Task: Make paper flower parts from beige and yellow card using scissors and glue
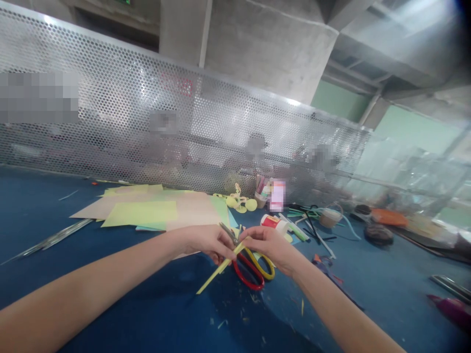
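Note:
A narrow yellow paper strip [211, 280] slants between my two hands, its lower end hanging free to the left. My left hand [213, 241] pinches it between thumb and fingers. From the other side, my right hand [268, 244] grips its upper part with bent fingertips. Scissors [250, 275] with one red and one yellow handle loop lie on the table just behind the strip; the hands partly cover the blades. Beyond my left hand, yellow-green [142, 214] and pale pink paper sheets [193, 208] overlap. A red-and-white glue bottle [274, 223] lies past my right hand.
A yellow paper figure [241, 201], a cup of sticks [261, 196] and a phone [277, 196] are near the perforated metal screen [221, 122]. Strips and a tape roll [330, 218] lie right of centre. Paper scraps dot the blue table [154, 309]. Clear plastic [55, 240] lies left.

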`<state>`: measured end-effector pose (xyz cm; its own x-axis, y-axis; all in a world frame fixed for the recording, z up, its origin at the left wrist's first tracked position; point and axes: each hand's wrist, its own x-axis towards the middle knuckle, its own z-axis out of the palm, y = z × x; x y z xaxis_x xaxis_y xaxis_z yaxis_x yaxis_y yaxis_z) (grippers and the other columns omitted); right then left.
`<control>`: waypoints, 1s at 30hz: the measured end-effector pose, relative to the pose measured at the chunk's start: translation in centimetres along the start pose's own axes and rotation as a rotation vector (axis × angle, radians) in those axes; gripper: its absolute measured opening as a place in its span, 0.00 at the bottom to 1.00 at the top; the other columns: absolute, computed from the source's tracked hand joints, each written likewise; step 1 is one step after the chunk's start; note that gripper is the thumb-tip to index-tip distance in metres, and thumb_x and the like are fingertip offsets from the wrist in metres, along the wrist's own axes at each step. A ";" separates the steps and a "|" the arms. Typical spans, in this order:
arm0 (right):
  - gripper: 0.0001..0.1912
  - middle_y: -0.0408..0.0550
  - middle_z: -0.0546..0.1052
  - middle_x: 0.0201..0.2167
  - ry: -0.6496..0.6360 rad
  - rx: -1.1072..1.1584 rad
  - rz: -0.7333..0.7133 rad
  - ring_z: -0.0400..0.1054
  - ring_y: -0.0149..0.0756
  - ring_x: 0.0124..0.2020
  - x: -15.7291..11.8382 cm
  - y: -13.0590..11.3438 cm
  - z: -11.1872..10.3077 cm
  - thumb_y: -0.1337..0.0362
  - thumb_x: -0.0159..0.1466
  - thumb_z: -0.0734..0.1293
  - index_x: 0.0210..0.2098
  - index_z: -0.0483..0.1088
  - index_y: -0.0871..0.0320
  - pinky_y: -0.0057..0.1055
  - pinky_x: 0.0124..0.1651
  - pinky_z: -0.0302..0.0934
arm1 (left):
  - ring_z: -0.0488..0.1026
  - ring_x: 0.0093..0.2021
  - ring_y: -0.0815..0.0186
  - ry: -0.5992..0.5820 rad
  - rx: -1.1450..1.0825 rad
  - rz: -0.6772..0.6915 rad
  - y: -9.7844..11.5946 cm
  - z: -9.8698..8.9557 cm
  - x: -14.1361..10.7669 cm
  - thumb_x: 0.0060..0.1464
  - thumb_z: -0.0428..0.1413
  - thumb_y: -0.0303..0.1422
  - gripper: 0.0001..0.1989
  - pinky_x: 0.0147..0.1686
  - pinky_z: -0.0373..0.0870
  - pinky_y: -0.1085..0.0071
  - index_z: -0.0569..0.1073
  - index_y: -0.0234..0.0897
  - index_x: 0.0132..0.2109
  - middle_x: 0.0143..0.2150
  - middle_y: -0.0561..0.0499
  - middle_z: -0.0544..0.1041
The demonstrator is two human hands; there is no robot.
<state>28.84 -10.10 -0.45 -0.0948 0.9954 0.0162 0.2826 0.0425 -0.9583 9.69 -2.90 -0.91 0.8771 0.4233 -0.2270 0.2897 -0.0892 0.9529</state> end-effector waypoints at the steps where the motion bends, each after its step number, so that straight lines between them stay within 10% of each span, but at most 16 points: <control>1: 0.13 0.42 0.74 0.25 0.001 -0.005 -0.003 0.65 0.30 0.28 0.0 0.1 0.0 0.58 0.48 0.71 0.30 0.73 0.60 0.26 0.33 0.58 | 0.68 0.27 0.70 0.016 0.013 0.006 -0.2 0.0 0.1 0.39 0.63 0.38 0.12 0.32 0.67 0.72 0.76 0.34 0.31 0.26 0.53 0.71; 20: 0.15 0.46 0.77 0.31 0.023 -0.066 -0.026 0.70 0.35 0.34 -0.1 -0.9 -0.6 0.58 0.50 0.70 0.35 0.73 0.60 0.32 0.40 0.62 | 0.66 0.24 0.72 0.190 0.038 0.179 -0.7 1.7 1.0 0.45 0.58 0.43 0.16 0.27 0.65 0.74 0.75 0.33 0.32 0.24 0.53 0.71; 26: 0.15 0.50 0.78 0.34 0.256 -0.355 -0.093 0.72 0.39 0.38 -2.7 -4.1 -7.0 0.55 0.55 0.65 0.38 0.68 0.57 0.34 0.42 0.63 | 0.65 0.26 0.72 0.271 -0.128 0.229 -1.9 2.9 1.5 0.46 0.58 0.43 0.15 0.28 0.62 0.76 0.74 0.33 0.32 0.25 0.54 0.71; 30: 0.13 0.52 0.77 0.27 0.472 -1.005 0.136 0.71 0.44 0.29 -6.6 -0.2 -11.9 0.53 0.54 0.63 0.29 0.68 0.57 0.37 0.34 0.62 | 0.65 0.26 0.73 0.320 -0.254 0.236 -3.0 2.6 2.0 0.48 0.58 0.41 0.14 0.29 0.61 0.76 0.75 0.33 0.33 0.25 0.54 0.71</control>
<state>40.72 -15.62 3.06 0.3073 0.9209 0.2397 0.9262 -0.2317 -0.2975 11.59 -4.16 -4.79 0.7340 0.6782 0.0369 -0.0412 -0.0097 0.9991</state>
